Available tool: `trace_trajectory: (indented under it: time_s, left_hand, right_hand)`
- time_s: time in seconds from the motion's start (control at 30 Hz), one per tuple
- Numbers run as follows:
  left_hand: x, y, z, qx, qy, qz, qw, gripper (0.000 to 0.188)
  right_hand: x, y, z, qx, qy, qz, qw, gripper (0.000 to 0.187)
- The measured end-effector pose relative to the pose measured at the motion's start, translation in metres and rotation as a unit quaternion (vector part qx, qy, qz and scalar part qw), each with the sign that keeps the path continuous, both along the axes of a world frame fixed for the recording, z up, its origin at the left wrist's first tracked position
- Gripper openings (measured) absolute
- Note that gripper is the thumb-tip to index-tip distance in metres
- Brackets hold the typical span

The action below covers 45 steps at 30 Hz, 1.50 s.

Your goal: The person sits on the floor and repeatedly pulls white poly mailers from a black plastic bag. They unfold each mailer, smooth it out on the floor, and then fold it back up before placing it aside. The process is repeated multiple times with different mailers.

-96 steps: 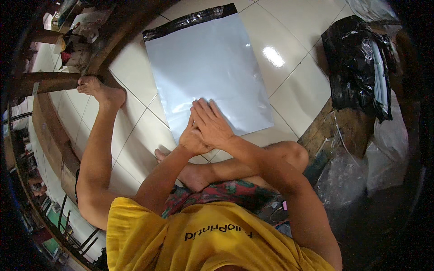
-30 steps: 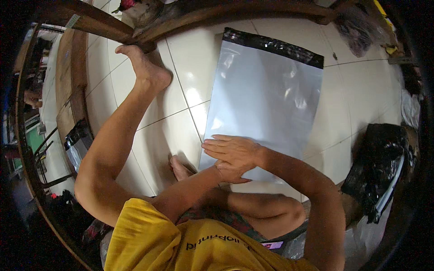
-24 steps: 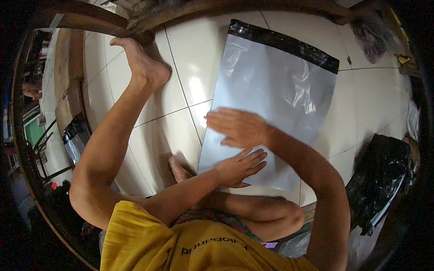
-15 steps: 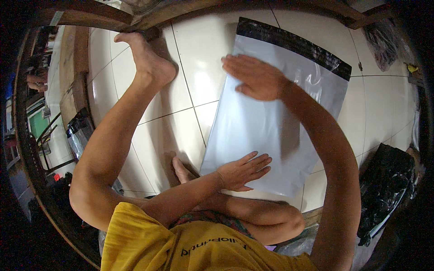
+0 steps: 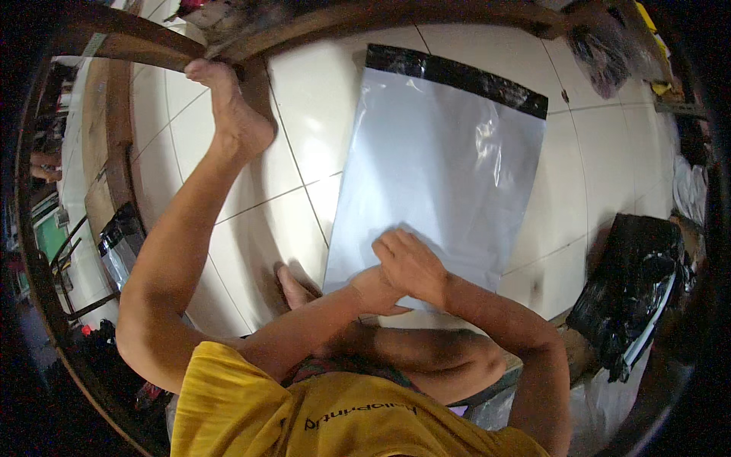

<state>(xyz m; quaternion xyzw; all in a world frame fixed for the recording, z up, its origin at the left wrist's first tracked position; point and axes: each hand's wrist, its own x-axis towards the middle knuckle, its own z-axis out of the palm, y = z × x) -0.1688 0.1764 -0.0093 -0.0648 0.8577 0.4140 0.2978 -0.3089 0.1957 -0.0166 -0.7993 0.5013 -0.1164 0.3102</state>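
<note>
A large grey-white plastic mailing bag (image 5: 434, 167) with a black band along its far end lies flat on the tiled floor in front of me. My left hand (image 5: 375, 289) rests at the bag's near edge, its fingers hidden beneath the other hand. Crossing over it, my right hand (image 5: 413, 265) has its fingers bent and drawn together near the bag's lower middle. Whatever may lie under those fingers is hidden.
A black plastic bundle (image 5: 628, 282) lies to the right, and a dark crumpled bag (image 5: 601, 57) at the far right. Wooden beams (image 5: 365, 27) border the floor at the back. My bare left leg (image 5: 179, 228) stretches along the left side.
My right hand has come back from the bag's upper part toward me and now lies over my left hand. The view has shifted slightly; the bag still lies flat.
</note>
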Motion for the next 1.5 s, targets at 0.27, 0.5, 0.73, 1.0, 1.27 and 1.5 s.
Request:
trace_trajectory:
  time_s: [0.27, 0.5, 0.73, 1.0, 1.27, 1.5]
  left_hand:
    - [0.01, 0.004, -0.016, -0.178, 0.215, -0.005, 0.96, 0.099]
    - [0.007, 0.006, -0.013, -0.191, 0.223, -0.013, 0.956, 0.095]
    - [0.012, 0.012, -0.027, -0.161, 0.133, -0.048, 0.977, 0.085]
    - [0.007, 0.005, -0.01, -0.177, 0.2, -0.007, 0.964, 0.095]
    - [0.008, 0.009, -0.016, -0.239, 0.243, -0.012, 0.94, 0.094]
    - [0.008, 0.01, -0.013, -0.214, 0.244, 0.017, 0.946, 0.095]
  right_hand:
    - [-0.078, -0.146, -0.026, -0.148, 0.071, -0.195, 0.967, 0.034]
    - [-0.106, -0.19, -0.013, -0.171, 0.171, -0.235, 0.941, 0.033]
    - [-0.018, 0.017, 0.013, -0.073, 0.062, -0.179, 0.979, 0.031]
    - [-0.101, -0.1, -0.021, -0.157, 0.15, -0.262, 0.94, 0.03]
    - [-0.155, -0.13, -0.025, -0.205, 0.161, -0.258, 0.93, 0.026]
    - [-0.123, 0.02, 0.03, -0.048, 0.165, -0.262, 0.95, 0.033]
